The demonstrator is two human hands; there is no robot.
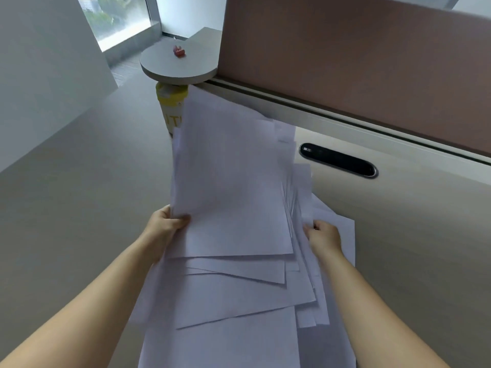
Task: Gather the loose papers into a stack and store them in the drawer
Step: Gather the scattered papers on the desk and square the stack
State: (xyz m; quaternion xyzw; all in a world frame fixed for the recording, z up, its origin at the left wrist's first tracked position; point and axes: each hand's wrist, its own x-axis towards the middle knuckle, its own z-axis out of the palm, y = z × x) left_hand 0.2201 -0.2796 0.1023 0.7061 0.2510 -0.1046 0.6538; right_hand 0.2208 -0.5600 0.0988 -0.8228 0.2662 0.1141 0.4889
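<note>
The left hand [166, 224] pinches the left edge of a messy sheaf of blank white paper sheets [233, 197], thumb on top and fingers curled beneath. The right hand [325, 235] grips the sheaf's right edge, fingers closed around it. The fanned sheets are lifted over the pale beige desk [398, 235]. Behind them stands a yellow-and-white cylindrical container [170, 107] with partly hidden lettering I cannot read.

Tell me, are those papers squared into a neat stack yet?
Not yet. The papers are fanned, with corners poking out at different angles between the left hand and right hand.
</note>
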